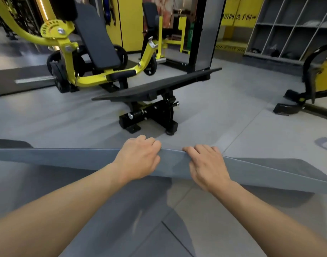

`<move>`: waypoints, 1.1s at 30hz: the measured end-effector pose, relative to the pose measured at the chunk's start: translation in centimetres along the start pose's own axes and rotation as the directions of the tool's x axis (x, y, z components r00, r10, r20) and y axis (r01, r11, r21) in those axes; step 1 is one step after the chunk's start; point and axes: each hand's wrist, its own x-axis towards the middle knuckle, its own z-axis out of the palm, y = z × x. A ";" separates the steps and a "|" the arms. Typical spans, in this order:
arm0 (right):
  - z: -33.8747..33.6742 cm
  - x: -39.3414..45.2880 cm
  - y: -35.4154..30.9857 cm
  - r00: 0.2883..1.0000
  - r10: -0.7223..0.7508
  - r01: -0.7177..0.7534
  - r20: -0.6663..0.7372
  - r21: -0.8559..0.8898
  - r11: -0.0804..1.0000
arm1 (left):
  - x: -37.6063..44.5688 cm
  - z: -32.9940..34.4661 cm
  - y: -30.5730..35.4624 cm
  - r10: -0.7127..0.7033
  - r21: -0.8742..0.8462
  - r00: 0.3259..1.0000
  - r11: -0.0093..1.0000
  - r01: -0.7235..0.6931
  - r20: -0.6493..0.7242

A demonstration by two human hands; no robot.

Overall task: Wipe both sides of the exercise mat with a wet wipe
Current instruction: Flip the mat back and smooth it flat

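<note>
Mat (pixel 75 156): grey, lifted off the floor at mid-frame, its long top edge running left to right across the view; both ends run out of frame, so its full length cannot be seen.
Hidden: the far face of the mat and the fingertips curled over its edge; no wipe can be made out in either hand.
Left hand (pixel 138 158): knuckles up, fingers hooked over the top edge, closed on the mat, forearm reaching in from lower left.
Right hand (pixel 205 164): just beside the left, fingers folded over the same edge, gripping the mat, forearm coming in from lower right.
Floor (pixel 214 117): grey tiles, with the mat's shadow falling beneath the arms; motion blur smears the near part.
Bench (pixel 155 86): flat black pad on a black base, standing just beyond the hands, apart from the mat.
Machine (pixel 81 52): yellow frame with a black padded back and weight plates, behind the bench at left.
Shelves (pixel 288 30): grey cubbyholes at far right, contents too dim to name.
Second machine (pixel 311 71): black and yellow, cut off by the right edge.
</note>
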 end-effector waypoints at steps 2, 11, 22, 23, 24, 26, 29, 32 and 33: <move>-2.0 0.8 0.5 0.997 -0.043 0.043 -0.058 -0.002 0.999 | 0.7 -1.9 -0.7 0.024 -0.004 0.996 1.000 -0.025 -0.084; -11.8 6.7 3.1 0.956 -0.150 0.157 -0.253 0.008 0.988 | 7.4 -9.8 -4.9 0.091 -0.027 0.963 0.995 -0.101 -0.255; -19.2 9.1 5.7 0.970 -0.241 0.242 -0.027 0.165 0.956 | 11.4 -17.7 -6.8 0.100 -0.398 0.959 0.917 0.014 0.265; -18.3 9.0 5.8 0.975 -0.221 0.217 0.004 0.165 0.962 | 11.6 -17.0 -6.7 0.094 -0.398 0.946 0.917 0.040 0.310; -17.1 8.8 5.9 0.980 -0.199 0.194 0.019 0.137 0.971 | 11.9 -16.0 -6.3 0.083 -0.359 0.943 0.932 0.040 0.321; -14.1 8.2 6.3 0.990 -0.142 0.141 0.020 0.030 0.989 | 12.4 -13.2 -5.3 0.082 -0.192 0.965 0.981 -0.034 0.248; -9.6 6.8 7.0 0.997 -0.068 0.069 0.027 -0.046 0.997 | 12.1 -8.0 -3.4 0.133 -0.059 0.984 0.990 -0.127 0.118; -5.6 5.6 7.1 0.998 -0.060 0.062 0.030 -0.077 0.995 | 11.0 -2.8 -1.9 0.148 0.001 0.989 0.989 -0.148 0.005; -4.4 5.4 6.9 0.997 -0.071 0.071 0.007 -0.085 0.994 | 10.8 -1.4 -1.7 0.131 0.002 0.991 0.991 -0.131 0.005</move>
